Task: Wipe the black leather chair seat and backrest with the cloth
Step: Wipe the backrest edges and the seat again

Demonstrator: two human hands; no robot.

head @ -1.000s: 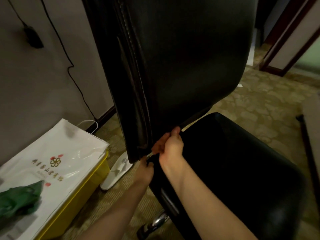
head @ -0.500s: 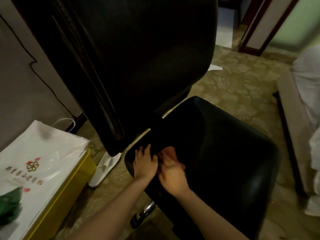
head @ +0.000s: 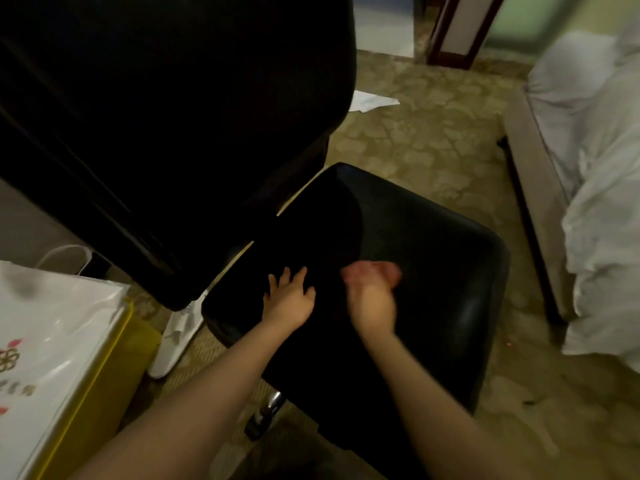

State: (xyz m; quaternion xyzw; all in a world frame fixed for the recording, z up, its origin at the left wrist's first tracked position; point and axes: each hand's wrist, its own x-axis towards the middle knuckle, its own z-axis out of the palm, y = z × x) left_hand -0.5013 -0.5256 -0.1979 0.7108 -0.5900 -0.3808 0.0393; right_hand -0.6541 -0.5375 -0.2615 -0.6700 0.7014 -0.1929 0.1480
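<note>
Head view: the left hand (head: 289,299) lies flat, fingers spread, on the black chair seat (head: 415,258) near its back edge. The right hand (head: 372,292), blurred, rests on the seat beside it; its grip and any cloth cannot be told. The backrest (head: 173,116) rises behind.

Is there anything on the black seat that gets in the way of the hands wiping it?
Nothing visible does. The left hand lies flat on the chair seat and the right hand, blurred, is right beside it on the leather. The seat ahead of both is bare. The cloth cannot be made out.
</note>
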